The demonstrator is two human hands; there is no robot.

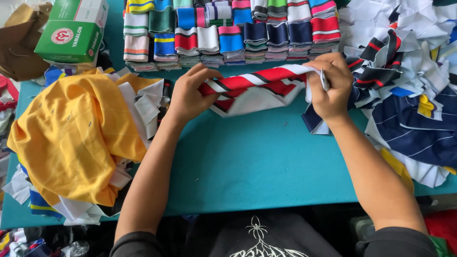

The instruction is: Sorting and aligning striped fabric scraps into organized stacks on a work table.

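A red, white and black striped knit collar piece (259,85) is stretched between my hands above the teal table (257,157). My left hand (188,93) pinches its left end. My right hand (331,85) grips its right end, and a small metal tool (325,80) shows between those fingers. More striped fabric hangs folded under the piece.
Rows of folded striped collars (228,31) are stacked at the back. A heap of yellow fabric (71,138) lies left, with a green and white box (74,31) behind it. A pile of navy, white and red pieces (409,90) fills the right side.
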